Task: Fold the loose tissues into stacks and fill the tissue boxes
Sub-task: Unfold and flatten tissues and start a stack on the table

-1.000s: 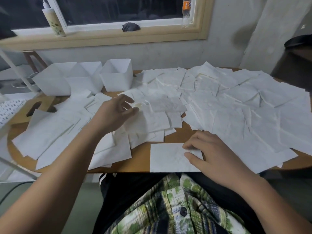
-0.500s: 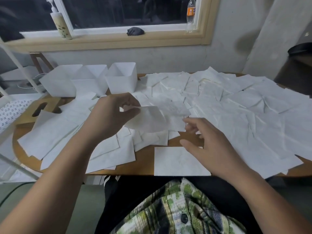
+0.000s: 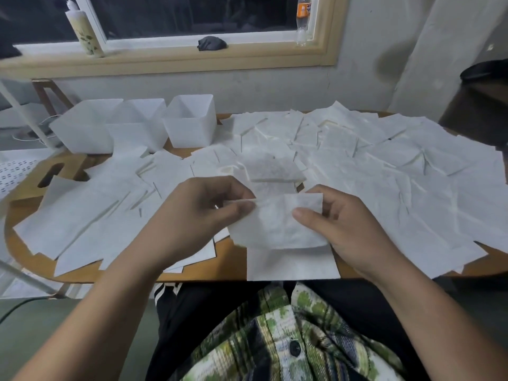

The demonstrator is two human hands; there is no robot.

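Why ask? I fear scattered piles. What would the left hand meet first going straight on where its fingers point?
Probably the right hand, which holds the other side of the tissue that the left hand pinches; depth unclear.

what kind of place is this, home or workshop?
Probably a room in a home: a wooden table under a window sill holding a pump bottle and a drink bottle, with loose tissues and white boxes on it.

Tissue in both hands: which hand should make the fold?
Probably left. The left hand pinches the tissue at its left edge and can carry it across; the right hand grips the right side, thumb on top, as an anchor.
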